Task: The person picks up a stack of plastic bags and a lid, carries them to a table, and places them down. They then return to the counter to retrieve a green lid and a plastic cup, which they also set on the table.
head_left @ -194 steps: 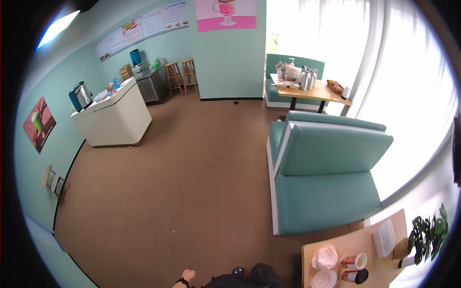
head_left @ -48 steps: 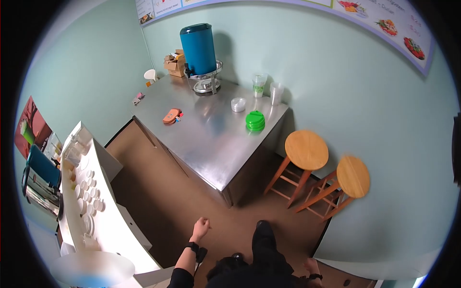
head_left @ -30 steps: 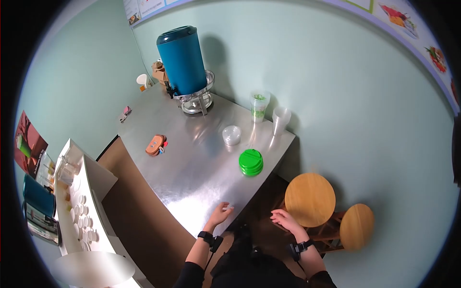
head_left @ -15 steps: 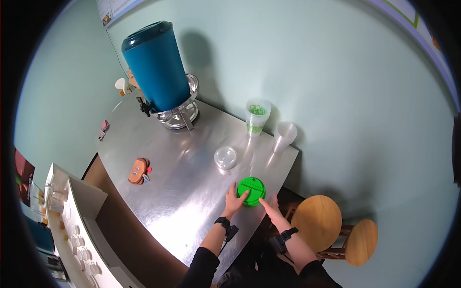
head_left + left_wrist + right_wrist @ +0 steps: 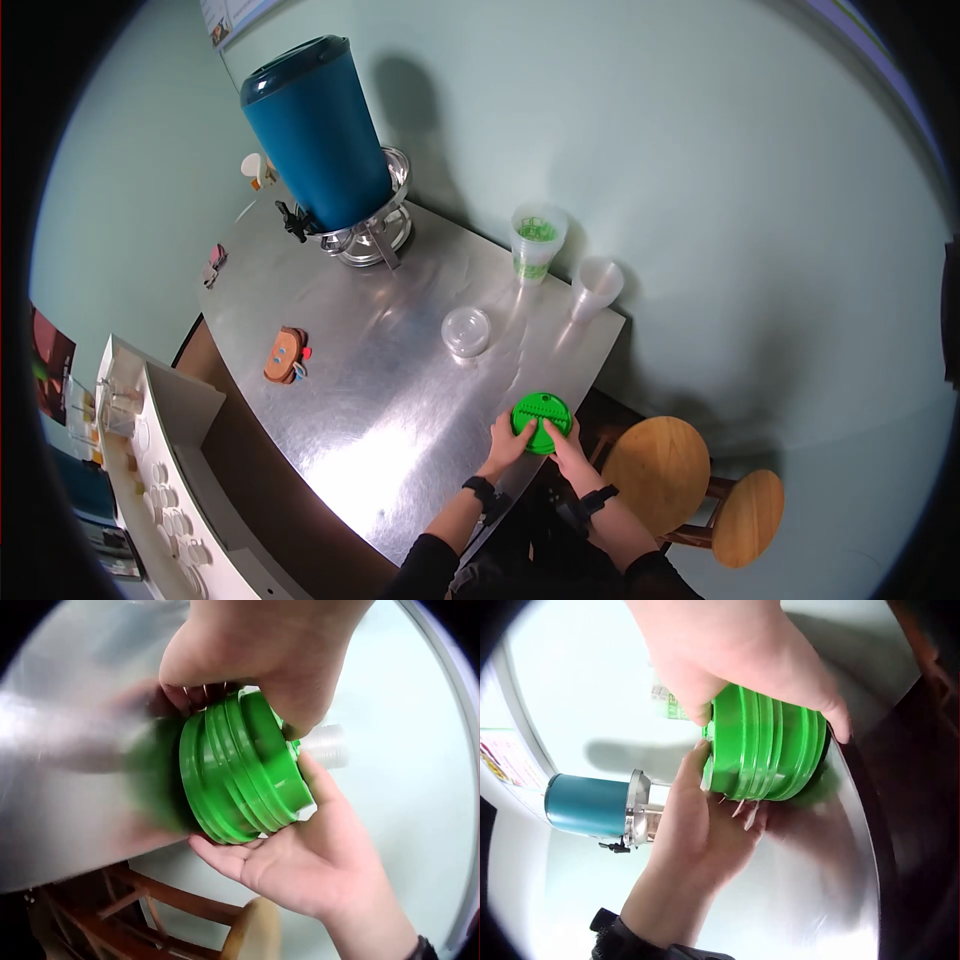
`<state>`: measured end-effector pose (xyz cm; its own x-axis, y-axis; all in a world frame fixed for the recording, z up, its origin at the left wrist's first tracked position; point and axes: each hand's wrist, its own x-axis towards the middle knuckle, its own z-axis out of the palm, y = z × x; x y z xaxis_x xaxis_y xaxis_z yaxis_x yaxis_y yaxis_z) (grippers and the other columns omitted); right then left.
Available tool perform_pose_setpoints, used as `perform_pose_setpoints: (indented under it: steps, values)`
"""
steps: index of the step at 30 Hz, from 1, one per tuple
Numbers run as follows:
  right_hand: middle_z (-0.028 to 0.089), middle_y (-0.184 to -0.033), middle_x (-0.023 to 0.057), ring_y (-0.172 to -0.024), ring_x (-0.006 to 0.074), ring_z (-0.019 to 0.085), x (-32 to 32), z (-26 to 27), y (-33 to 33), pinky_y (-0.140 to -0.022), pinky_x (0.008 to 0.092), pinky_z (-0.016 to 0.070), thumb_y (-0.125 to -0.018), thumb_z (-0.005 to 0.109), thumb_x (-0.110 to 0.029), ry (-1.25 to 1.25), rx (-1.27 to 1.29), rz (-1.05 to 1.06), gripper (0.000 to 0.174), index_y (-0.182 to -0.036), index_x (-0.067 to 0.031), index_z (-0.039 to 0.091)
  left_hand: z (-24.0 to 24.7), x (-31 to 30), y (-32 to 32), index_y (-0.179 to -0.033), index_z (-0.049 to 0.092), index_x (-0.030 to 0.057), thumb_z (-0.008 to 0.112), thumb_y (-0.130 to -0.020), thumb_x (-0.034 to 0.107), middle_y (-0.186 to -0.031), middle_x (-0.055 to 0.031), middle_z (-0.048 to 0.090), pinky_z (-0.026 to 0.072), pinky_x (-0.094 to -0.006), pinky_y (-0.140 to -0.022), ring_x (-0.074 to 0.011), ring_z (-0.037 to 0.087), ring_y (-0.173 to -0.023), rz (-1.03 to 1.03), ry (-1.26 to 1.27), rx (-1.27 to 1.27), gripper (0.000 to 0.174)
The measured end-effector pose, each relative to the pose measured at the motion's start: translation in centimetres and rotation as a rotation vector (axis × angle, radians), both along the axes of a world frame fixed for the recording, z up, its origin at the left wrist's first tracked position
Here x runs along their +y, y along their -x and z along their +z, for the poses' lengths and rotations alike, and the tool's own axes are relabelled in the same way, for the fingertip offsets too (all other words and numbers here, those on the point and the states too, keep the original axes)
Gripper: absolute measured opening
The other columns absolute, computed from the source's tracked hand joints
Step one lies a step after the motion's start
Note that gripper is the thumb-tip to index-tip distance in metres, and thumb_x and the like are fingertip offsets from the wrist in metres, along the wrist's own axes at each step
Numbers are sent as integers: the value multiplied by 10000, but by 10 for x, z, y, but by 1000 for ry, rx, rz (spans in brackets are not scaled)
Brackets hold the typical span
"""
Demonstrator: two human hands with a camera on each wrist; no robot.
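Steel bench [image 5: 380,390] against a pale green wall carries a stack of green lids [image 5: 541,418] at its near right corner. The left hand [image 5: 508,447] and right hand [image 5: 570,455] clasp the stack from either side, fingers curled round its ribbed edge. Just beyond lies a clear domed lid [image 5: 466,331], then a printed cup [image 5: 533,240] and a clear cup [image 5: 595,288]. A blue drinks dispenser [image 5: 315,135] stands further back.

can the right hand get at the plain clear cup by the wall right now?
Probably not yet: the right hand and left hand both grip the green lids. The counter between lids and cup looks bare, so the way seems free once it lets go.
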<state>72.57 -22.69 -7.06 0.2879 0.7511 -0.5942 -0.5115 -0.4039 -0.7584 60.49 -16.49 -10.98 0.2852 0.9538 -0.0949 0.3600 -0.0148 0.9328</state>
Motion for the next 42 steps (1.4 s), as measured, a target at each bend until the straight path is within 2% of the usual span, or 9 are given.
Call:
perform_pose_setpoints:
  steps: [2,5,7,9,19,24,25,31,42]
  values:
    - [316,-1269,74,-1155,227,351,-6,1,4,-884,461,358,-748,661,-293,43,-51,-41,773,-1308,-171,142,-3,-11,1,-1109,463,-25,609,-738,392,-1042,-224,526,352,-415,-871,-358,478,-977,12,12,4,577]
    - [350,-1200,161,-1111,248,382,-13,-4,12,-904,344,365,-697,710,-179,-59,-441,-56,757,-1242,18,223,10,-22,6,-1117,447,-32,616,-747,375,-1073,-218,511,371,-385,-861,-313,490,-989,28,164,-52,575]
    - [350,-1196,157,-1103,244,385,-16,1,19,-904,348,363,-696,710,-173,-79,-577,-58,747,-1241,12,234,22,-27,8,-1145,419,-27,581,-811,265,-1011,-152,554,423,-314,-802,-200,526,-939,83,186,-237,472]
    - [345,-1182,149,-1082,223,390,-18,22,27,-905,344,359,-690,713,-158,-116,-757,-55,754,-1245,6,229,41,-29,10,-1148,399,-22,576,-819,260,-1032,-150,534,418,-302,-810,-195,510,-955,86,247,-345,468]
    - [347,-1176,149,-1099,219,386,-85,74,5,-919,347,346,-701,703,-168,-353,-650,-198,782,-1239,14,165,115,-55,-15,-1231,250,21,524,-850,138,-1128,-134,423,401,-293,-833,-188,464,-985,-199,166,-540,484]
    - [343,-1192,154,-1122,222,370,-162,128,-10,-932,348,333,-702,704,-180,-308,-757,-378,786,-1245,16,171,148,-105,-46,-1300,189,0,541,-834,136,-1232,-173,359,321,-325,-938,-240,384,-1124,-487,22,-447,600]
    - [335,-1205,156,-1130,224,364,-180,136,-12,-937,351,328,-702,705,-185,-279,-799,-361,792,-1251,15,171,147,-116,-50,-1308,180,-16,540,-833,134,-1276,-189,319,270,-333,-978,-249,332,-1177,-559,59,-459,614]
    - [342,-1244,124,-1168,201,339,-305,191,4,-960,328,317,-686,728,-184,-247,-760,-451,838,-1297,-41,174,182,-185,-63,-1277,232,-8,642,-762,136,-1219,-141,379,352,-319,-918,-212,393,-1119,-1118,483,-425,673]
    - [400,-1204,144,-1118,214,410,-604,209,99,-926,336,353,-670,735,-158,-128,-851,-842,866,-1311,-51,162,215,-468,-73,-1201,191,8,739,-675,245,-1122,-144,406,401,-310,-861,-202,441,-1046,-1759,392,-182,795]
